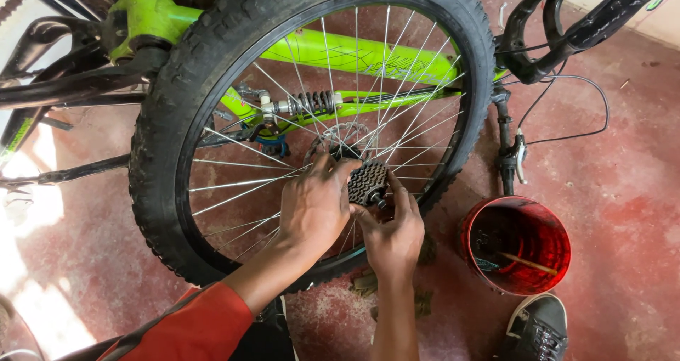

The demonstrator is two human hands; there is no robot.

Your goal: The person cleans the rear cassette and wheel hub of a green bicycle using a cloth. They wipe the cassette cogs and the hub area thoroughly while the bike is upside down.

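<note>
Red-stained concrete floor (623, 155) fills the frame, with a green bike frame (340, 53) lying across the top and a red bucket (516, 244) at lower right. At centre, a knobby wheel (177, 106) stands upright; its gear cluster (367, 182) sits on the hub. Left hand (315, 205) has fingers curled over the hub beside the cluster, right hand (393, 233) pinches it from below, so the cluster seems mounted but unfinished.

red bucket (516, 244) | green bike frame (354, 53) | black shoe (538, 327) | red floor (623, 155)
</note>
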